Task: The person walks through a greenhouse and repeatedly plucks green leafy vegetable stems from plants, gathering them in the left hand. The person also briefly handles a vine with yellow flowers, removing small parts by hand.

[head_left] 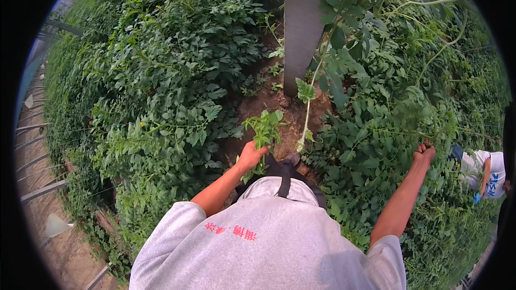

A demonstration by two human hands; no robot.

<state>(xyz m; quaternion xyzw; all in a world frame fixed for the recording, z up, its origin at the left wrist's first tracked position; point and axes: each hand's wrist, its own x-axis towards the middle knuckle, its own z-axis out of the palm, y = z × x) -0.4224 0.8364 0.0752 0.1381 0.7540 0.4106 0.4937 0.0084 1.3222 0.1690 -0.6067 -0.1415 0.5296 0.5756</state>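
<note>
Grey shirt nearest; left of the post, the left hand grips leafy shoots, best held gently; rightward, the right hand is closed, on what I can't tell.

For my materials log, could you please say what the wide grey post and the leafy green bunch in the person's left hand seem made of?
Wide grey post: perhaps matte concrete, given its dull surface; painted metal remains possible. Leafy green bunch in left hand: fresh plant matter, matte, judging by its leaves.
</note>
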